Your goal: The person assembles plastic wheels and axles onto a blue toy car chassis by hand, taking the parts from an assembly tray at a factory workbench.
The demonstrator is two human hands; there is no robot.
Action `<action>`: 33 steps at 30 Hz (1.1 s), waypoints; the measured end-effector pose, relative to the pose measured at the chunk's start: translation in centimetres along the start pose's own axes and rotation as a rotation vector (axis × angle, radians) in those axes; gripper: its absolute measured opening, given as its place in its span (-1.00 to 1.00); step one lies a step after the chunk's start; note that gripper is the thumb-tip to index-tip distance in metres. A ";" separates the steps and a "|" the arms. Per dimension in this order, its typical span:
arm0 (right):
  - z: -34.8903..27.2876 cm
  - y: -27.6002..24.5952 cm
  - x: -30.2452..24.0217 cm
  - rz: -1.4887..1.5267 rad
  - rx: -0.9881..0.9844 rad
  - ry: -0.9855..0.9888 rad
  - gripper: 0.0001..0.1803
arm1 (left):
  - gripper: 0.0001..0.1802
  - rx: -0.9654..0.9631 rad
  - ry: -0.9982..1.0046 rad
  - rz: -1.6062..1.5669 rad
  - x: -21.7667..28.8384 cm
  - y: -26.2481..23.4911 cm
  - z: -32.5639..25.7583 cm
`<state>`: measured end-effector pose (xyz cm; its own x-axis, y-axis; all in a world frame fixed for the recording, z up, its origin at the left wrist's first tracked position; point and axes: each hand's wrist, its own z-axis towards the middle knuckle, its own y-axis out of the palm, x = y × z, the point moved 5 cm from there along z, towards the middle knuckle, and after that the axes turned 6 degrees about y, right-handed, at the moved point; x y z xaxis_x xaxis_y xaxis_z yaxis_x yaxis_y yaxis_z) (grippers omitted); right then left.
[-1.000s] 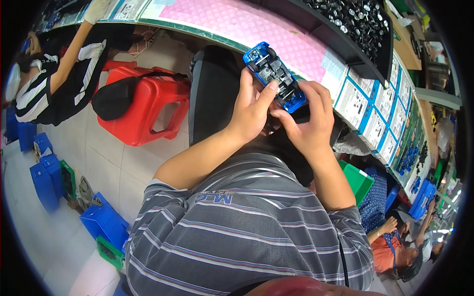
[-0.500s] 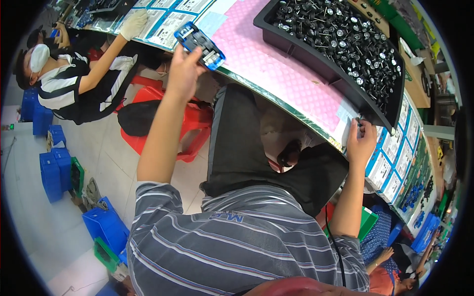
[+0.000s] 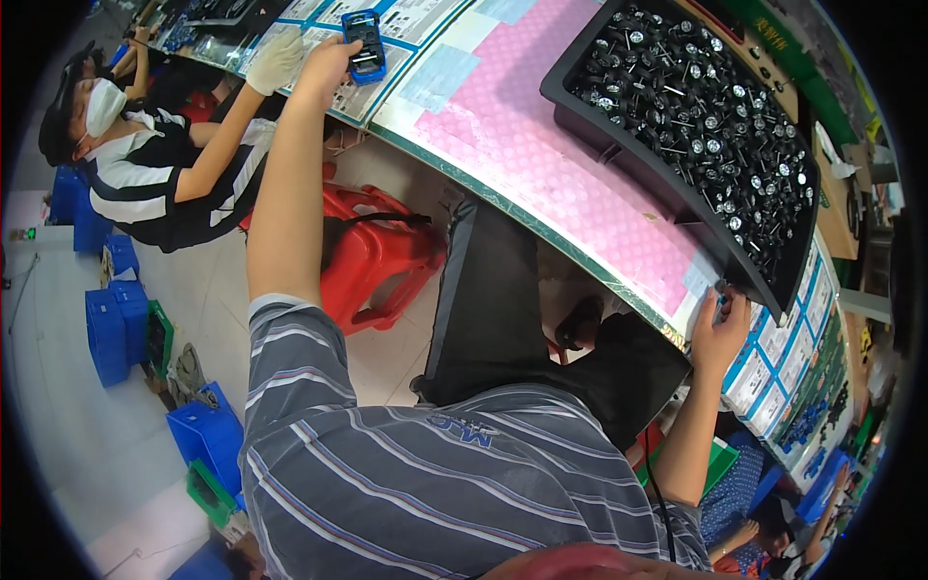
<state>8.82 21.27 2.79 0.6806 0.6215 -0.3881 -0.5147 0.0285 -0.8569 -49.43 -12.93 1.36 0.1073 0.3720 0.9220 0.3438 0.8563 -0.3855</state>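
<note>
Upper right, a black tray (image 3: 580, 101) (full of small wheels) sits by the right hand (image 3: 720, 333), grip unclear; left hand (image 3: 329, 63) clasps a blue toy car (image 3: 365, 43), upper left.

Factory assembly line: long workbench (image 3: 541, 164), parts tray (image 3: 619, 126), seated co-worker (image 3: 164, 184).

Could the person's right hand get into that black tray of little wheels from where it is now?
Probably yes. The right hand rests at the table edge just below the black tray corner, and nothing lies between them; it would only have to lift over the wall.
</note>
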 end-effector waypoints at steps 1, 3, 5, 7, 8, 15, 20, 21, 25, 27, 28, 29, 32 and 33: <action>0.0 0.0 -0.1 0.003 -0.001 -0.003 -0.74 | -0.63 -0.026 -0.032 -0.108 -0.5 -0.2 0.5; 0.2 0.2 -0.1 0.007 -0.007 -0.009 -0.74 | -0.61 -0.002 -0.034 -0.070 -1.2 -0.9 1.4; 0.3 0.4 -0.1 -0.002 -0.030 -0.002 -0.74 | -0.42 0.070 0.030 -0.026 -1.4 -1.8 1.7; 0.5 0.6 -0.4 -0.001 -0.032 -0.003 -0.74 | -0.28 0.205 0.097 0.118 -1.9 -2.7 0.8; 0.4 0.5 -0.3 -0.009 -0.023 0.007 -0.74 | -0.15 0.326 0.173 0.254 -1.3 -2.4 -0.1; 0.5 0.1 0.4 0.003 -0.015 0.027 -0.74 | 0.10 0.453 0.463 0.709 -0.6 -2.4 -1.9; 0.2 1.3 2.5 0.003 0.015 0.006 -0.67 | 0.02 0.525 0.565 0.790 -1.8 -1.5 -2.4; 0.6 1.7 1.4 0.051 0.039 -0.043 -0.66 | 0.00 0.573 0.499 0.842 -3.5 -4.8 -2.8; -0.1 -0.5 1.5 0.086 0.042 0.017 -0.76 | -0.09 0.582 0.674 0.981 -3.3 1.8 -9.0; -0.8 -1.2 2.2 0.099 0.049 -0.040 -0.77 | -0.18 0.521 0.728 0.766 -2.3 5.0 -13.0; -1.1 -1.6 2.2 0.136 0.044 -0.098 -0.77 | -0.22 0.522 0.701 0.724 -3.1 5.3 -14.3; -1.7 -2.5 2.3 0.146 0.006 -0.149 -0.79 | -0.26 0.458 0.654 0.799 -3.2 6.1 -15.3; -3.6 -4.8 5.6 0.131 0.051 -0.222 -0.81 | -0.29 0.340 0.457 0.423 -2.7 8.9 -19.7; -3.7 -6.3 7.9 0.200 0.101 -0.116 -0.82 | -0.37 0.341 0.506 0.400 -2.6 8.8 -20.9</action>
<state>19.35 23.12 3.87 0.4983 0.7084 -0.4999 -0.6865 -0.0298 -0.7265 -27.20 -13.81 -3.67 0.6101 0.5393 0.5804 -0.1125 0.7841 -0.6103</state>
